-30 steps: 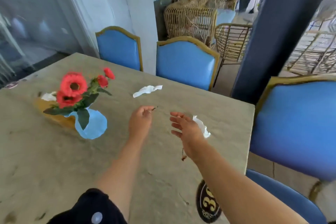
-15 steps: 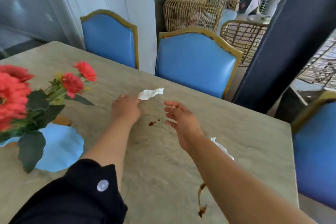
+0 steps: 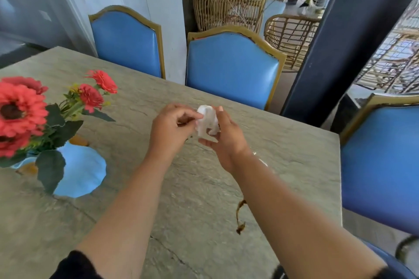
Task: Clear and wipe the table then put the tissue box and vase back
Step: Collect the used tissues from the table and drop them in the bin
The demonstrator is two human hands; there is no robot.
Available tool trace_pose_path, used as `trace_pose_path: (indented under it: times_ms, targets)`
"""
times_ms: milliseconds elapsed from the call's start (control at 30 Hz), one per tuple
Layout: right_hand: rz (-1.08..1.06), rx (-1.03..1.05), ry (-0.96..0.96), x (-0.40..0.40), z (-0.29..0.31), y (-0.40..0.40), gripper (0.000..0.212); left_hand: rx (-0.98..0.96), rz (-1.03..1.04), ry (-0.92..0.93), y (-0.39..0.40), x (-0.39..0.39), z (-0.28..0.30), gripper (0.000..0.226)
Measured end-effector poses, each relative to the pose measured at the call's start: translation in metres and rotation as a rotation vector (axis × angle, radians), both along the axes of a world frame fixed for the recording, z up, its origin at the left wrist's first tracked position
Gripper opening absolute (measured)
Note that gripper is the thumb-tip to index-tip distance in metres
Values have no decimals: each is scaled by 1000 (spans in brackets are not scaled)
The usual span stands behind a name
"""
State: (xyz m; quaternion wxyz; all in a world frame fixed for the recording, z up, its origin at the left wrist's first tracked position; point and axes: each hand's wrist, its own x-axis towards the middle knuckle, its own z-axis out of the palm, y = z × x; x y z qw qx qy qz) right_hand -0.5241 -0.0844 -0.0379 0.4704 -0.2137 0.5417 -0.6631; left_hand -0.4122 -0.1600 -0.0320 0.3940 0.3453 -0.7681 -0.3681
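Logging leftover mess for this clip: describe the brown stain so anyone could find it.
On the stone table, look near its right edge, just left of the right forearm. The brown stain is a thin, curling streak, darker than the table's faint grey veins.

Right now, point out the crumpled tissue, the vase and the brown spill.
crumpled tissue [image 3: 207, 123], head view, its white middle.
vase [image 3: 82, 170], head view, its blue body.
brown spill [image 3: 240, 216], head view, the streak's lower part.

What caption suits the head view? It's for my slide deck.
Both hands, left hand and right hand, hold a crumpled tissue above the table, beside the vase.
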Motion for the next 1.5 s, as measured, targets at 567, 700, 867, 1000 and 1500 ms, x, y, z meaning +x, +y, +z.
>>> trace_pose_path:
  times_ms: [567, 700, 867, 1000, 1500]
  targets:
    - [-455, 168, 150, -53, 3, 137, 11, -115, -205, -505, 116, -77, -30, 39]
    - [-471, 182, 179, -61, -9, 170, 14, -108, -207, -665, 131, -86, -52, 45]
    - [-410, 126, 60, -61, -13, 202, 24, -50, -183, -529, 138, -89, -60, 10]
    - [-391, 125, -34, -57, -5, 225, 25, 158, -136, -445, 168, -88, -36, 13]
    - [-297, 102, -85, -1, 10, 431, 20, 42, -132, -286, 435, -33, 13, 11]
